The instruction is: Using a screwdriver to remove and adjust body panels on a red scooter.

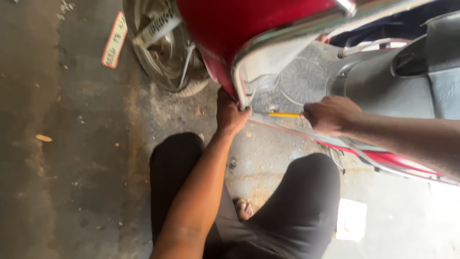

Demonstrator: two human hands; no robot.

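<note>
I squat beside a red scooter (239, 24). My left hand (230, 112) grips the lower edge of its red front panel, just below the chrome trim (273, 41). My right hand (330, 114) is closed on a tool with a yellow shaft (283, 115); its tip points left toward the panel's bottom corner at the grey footboard (302, 76). The tool's handle is hidden inside my fist.
The front wheel (163, 52) stands at upper left on the stained concrete floor (62, 144), with a number plate (115, 41) beside it. My knees in dark trousers (297, 201) fill the bottom. A white paper scrap (351, 219) lies by my right knee. The grey seat base (383, 81) is at right.
</note>
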